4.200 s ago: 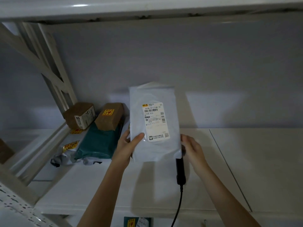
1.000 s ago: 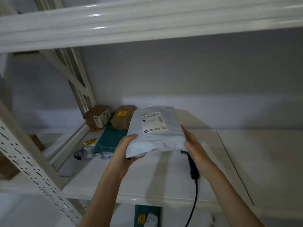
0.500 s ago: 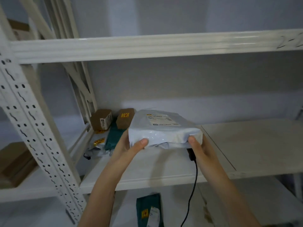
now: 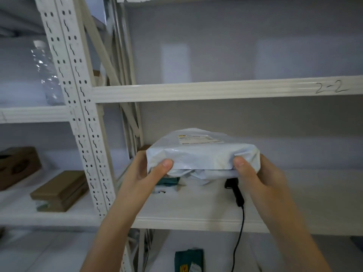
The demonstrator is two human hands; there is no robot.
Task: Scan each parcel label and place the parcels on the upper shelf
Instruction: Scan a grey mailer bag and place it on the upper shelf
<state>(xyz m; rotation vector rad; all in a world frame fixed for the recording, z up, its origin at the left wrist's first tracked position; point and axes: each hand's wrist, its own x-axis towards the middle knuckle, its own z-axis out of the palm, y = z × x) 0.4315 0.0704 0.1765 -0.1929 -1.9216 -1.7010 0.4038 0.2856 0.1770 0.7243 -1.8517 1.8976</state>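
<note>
A white plastic parcel [image 4: 202, 154] lies flat between both hands, label side up, held in front of the middle shelf. My left hand [image 4: 144, 170] grips its left end with the thumb on the near edge. My right hand [image 4: 259, 173] grips the right end and also holds the black corded scanner [image 4: 234, 192], which hangs under the parcel. The upper shelf's front beam [image 4: 196, 91], marked "2-2" at the right, runs across above the parcel. Most of the parcels on the middle shelf are hidden behind the held one.
A perforated white upright [image 4: 78, 114] stands at left with diagonal braces behind it. Brown boxes [image 4: 60, 190] lie on the neighbouring left shelf, and a plastic bottle [image 4: 46, 71] stands above them. A green parcel [image 4: 189, 260] lies on the lower shelf. A green parcel's corner [image 4: 168, 181] shows under the held one.
The parcel has tipped from upright to flat and risen towards me, now gripped at both ends. The view has swung upward, bringing the upper shelf beam lower in view.
</note>
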